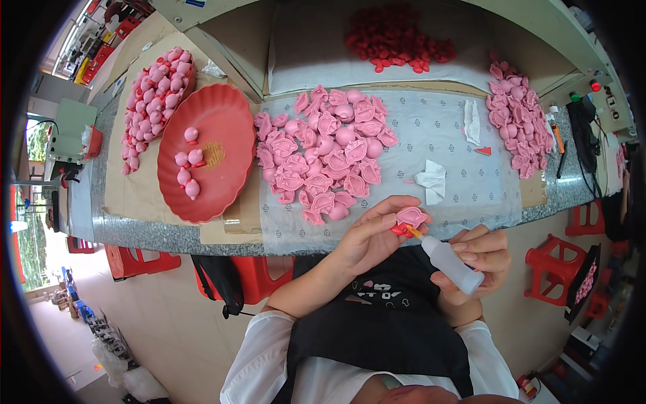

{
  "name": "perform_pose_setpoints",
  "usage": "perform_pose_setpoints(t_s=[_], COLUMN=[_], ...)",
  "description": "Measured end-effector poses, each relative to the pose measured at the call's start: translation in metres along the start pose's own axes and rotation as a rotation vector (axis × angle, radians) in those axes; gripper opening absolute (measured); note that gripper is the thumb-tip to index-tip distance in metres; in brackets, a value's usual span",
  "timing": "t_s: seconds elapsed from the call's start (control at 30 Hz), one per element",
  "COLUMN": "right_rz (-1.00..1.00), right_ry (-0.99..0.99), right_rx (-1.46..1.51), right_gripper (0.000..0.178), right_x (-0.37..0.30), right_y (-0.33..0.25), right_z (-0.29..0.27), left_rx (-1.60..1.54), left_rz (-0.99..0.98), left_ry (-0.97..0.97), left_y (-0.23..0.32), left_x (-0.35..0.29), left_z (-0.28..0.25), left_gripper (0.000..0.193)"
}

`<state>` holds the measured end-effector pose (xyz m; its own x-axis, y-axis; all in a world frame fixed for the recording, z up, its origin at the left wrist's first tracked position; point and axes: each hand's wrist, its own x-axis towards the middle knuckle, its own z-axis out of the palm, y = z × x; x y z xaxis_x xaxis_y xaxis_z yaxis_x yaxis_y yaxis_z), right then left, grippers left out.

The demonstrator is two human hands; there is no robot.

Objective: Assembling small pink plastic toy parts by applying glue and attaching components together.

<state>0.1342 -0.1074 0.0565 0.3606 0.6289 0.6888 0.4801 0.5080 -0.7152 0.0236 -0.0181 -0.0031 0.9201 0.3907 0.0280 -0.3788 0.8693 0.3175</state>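
Near the table's front edge, my left hand (367,239) pinches a small pink moulded piece (412,215) with a ruffled outline. A red part (400,229) shows at its lower side, by my fingertips. My right hand (490,257) is wrapped round a translucent white squeeze bottle (452,266), tilted so that its thin amber nozzle (415,233) meets the held piece at the red part. Whether liquid comes out cannot be made out. Left of my hands lies a broad pile of similar pink pieces (326,151), some round side up, some showing a hollow.
A red scalloped dish (235,135) with several pink-and-red pieces stands left. Beyond it is a heaped container of such pieces (158,94). Red parts (397,40) lie under the shelf, and more pink pieces (518,121) at right. Crumpled tissue (432,180) rests on the sheet.
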Motion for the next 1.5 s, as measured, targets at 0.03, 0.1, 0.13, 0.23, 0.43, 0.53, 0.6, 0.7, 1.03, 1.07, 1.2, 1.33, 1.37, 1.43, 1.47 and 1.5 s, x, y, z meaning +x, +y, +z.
perform_pose_setpoints(t_s=[0.03, 0.1, 0.13, 0.23, 0.43, 0.53, 0.6, 0.7, 1.03, 1.07, 1.2, 1.33, 1.37, 1.43, 1.47, 1.5], right_rz=[-0.002, 0.027, 0.057, 0.067, -0.013, -0.019, -0.017, -0.004, -0.023, -0.023, -0.012, 0.0, 0.001, -0.013, -0.011, -0.013], right_ry=[-0.012, -0.038, -0.065, -0.067, -0.023, 0.043, 0.032, 0.008, -0.047, -0.047, -0.045, -0.033, -0.033, -0.03, -0.03, -0.034], right_rx=[-0.013, 0.006, 0.027, 0.032, -0.02, -0.027, -0.032, -0.03, -0.083, -0.083, -0.084, -0.078, -0.078, -0.107, -0.108, -0.117], right_gripper=[0.038, 0.043, 0.049, 0.048, 0.039, 0.039, 0.039, 0.039, 0.041, 0.041, 0.041, 0.041, 0.041, 0.041, 0.041, 0.041], right_x=[0.0005, -0.0011, -0.0023, -0.004, -0.0003, 0.0, 0.0007, 0.0005, 0.0, 0.0, 0.0004, 0.0, -0.0003, -0.0011, -0.0011, -0.001], right_y=[-0.0005, -0.0021, -0.0023, -0.0014, 0.0002, 0.0006, 0.0013, 0.0008, 0.0001, -0.0001, -0.0013, 0.0006, 0.0009, 0.0008, 0.0006, 0.0001], right_z=[-0.0003, -0.0032, -0.0041, -0.0039, 0.0007, 0.0002, 0.0007, 0.0016, -0.0009, -0.0011, -0.0017, 0.0004, 0.0003, -0.0003, -0.0004, -0.0005], left_rx=[0.0, 0.003, 0.004, 0.008, -0.008, 0.003, 0.01, 0.009, 0.049, 0.052, 0.066, 0.056, 0.059, 0.061, 0.072, 0.084], left_rz=[0.0, 0.002, 0.003, 0.001, -0.003, 0.003, 0.009, 0.009, 0.032, 0.03, 0.03, 0.022, 0.023, 0.023, 0.031, 0.039], left_ry=[-0.001, -0.002, -0.002, -0.003, 0.006, 0.012, 0.009, 0.012, 0.004, 0.012, 0.023, 0.032, 0.039, 0.046, 0.047, 0.047], left_y=[-0.0004, -0.0011, -0.0012, -0.0011, -0.001, -0.0008, -0.0009, -0.0013, -0.0016, -0.0013, -0.0006, 0.0002, 0.0006, 0.001, 0.0013, 0.0016], left_x=[0.0001, 0.0, -0.0001, -0.0003, -0.0008, -0.0002, -0.0003, -0.0006, 0.0003, 0.0002, -0.0002, -0.0007, -0.0009, -0.0013, -0.0014, -0.0015], left_z=[0.0006, 0.0019, 0.0016, 0.0009, 0.001, -0.0001, -0.0009, 0.0005, -0.002, -0.0016, -0.0036, -0.0034, -0.0026, -0.0026, -0.0028, -0.0031], left_gripper=[0.036, 0.036, 0.036, 0.035, 0.035, 0.035, 0.035, 0.035, 0.036, 0.036, 0.036, 0.036, 0.036, 0.036, 0.036, 0.037])
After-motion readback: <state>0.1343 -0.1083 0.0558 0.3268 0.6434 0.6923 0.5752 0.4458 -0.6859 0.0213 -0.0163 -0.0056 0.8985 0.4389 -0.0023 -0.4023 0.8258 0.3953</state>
